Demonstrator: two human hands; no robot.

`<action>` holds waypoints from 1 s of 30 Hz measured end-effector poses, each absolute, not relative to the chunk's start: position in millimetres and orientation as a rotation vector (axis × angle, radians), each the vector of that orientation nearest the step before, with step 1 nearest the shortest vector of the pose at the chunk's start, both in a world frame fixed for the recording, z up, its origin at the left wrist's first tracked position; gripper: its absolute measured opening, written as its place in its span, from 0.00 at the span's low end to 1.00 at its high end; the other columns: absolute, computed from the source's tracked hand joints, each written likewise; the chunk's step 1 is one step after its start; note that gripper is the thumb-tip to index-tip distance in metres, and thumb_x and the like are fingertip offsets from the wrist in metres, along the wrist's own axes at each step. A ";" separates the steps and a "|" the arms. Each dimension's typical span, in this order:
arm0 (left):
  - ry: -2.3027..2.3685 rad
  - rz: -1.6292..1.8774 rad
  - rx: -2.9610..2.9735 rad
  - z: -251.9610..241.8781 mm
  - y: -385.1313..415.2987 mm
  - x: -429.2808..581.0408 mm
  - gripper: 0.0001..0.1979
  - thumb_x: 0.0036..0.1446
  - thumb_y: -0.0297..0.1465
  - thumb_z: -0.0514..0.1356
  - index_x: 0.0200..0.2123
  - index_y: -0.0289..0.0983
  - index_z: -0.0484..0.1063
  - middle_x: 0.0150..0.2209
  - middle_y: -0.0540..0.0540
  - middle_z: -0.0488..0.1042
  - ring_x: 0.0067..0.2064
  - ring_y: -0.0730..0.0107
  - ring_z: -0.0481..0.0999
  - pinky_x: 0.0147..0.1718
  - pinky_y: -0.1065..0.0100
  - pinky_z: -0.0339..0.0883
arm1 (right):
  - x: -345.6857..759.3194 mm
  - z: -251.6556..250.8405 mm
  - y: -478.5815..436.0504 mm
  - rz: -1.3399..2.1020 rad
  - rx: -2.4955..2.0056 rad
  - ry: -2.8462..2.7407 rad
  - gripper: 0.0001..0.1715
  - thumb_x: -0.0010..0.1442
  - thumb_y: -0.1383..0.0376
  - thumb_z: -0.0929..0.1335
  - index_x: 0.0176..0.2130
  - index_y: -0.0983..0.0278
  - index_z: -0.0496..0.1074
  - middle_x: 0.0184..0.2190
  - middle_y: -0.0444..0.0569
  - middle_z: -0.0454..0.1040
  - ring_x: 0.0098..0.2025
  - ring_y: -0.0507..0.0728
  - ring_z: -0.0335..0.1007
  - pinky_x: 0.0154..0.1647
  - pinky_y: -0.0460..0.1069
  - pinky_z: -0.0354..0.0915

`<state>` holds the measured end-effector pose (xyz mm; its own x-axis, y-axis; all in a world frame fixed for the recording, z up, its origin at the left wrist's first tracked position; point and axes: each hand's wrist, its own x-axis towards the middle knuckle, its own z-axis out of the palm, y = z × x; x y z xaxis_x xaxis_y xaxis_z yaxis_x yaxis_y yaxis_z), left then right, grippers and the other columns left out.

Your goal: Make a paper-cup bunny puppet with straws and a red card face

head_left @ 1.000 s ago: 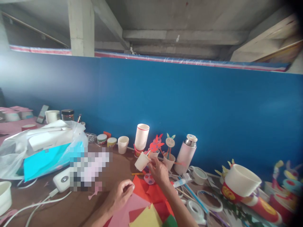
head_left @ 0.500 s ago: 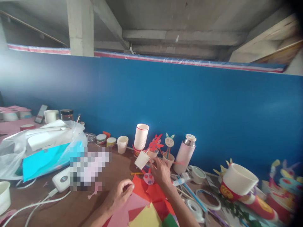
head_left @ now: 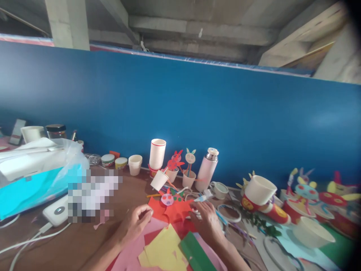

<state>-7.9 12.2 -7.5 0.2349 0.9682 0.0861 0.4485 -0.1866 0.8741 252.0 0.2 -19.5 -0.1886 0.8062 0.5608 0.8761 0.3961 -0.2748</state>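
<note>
Setting: a brown surface [head_left: 84, 241] is seen from a head camera, set against a blue wall and crowded with craft materials.
Left hand [head_left: 135, 222]: the fingers are curled nearly closed, pinched at the edge of a pink paper sheet [head_left: 132, 252]; whether the sheet is actually gripped cannot be told.
Right hand [head_left: 207, 222]: it is laid palm down, fingers loosely spread, on the red paper [head_left: 175, 210]; nothing is seen held in it.
Paper: yellow paper [head_left: 163, 248] and a green strip [head_left: 194, 256] are overlapped between the hands.
Nearby: a tilted paper cup [head_left: 159, 180] lies just beyond the red paper, beside rabbit figures on sticks [head_left: 190, 158] standing in cups, a stack of cups [head_left: 157, 153] and a pale flask [head_left: 207, 169]. A glue tube [head_left: 204, 196] lies near the right hand's fingertips.
Risk: the stick figures and tilted cup could probably be toppled by a careless reach, and the loose sheets could be dragged out of place.
</note>
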 end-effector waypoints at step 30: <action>1.411 0.430 2.282 2.7 -18.1 13.4 0.05 0.40 0.31 0.58 0.25 0.39 0.68 0.30 0.48 0.67 0.34 0.62 0.67 0.34 0.68 0.54 | 284.4 -29.6 -35.6 0.913 -1.427 -1.571 0.12 0.52 0.60 0.63 0.23 0.64 0.60 0.19 0.39 0.56 0.22 0.49 0.52 0.21 0.43 0.50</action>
<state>13.4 -18.1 2.7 0.4364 0.8988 0.0404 0.7684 -0.3957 0.5030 284.4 -35.6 -29.6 -0.0356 0.9949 0.0940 0.4112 0.1003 -0.9060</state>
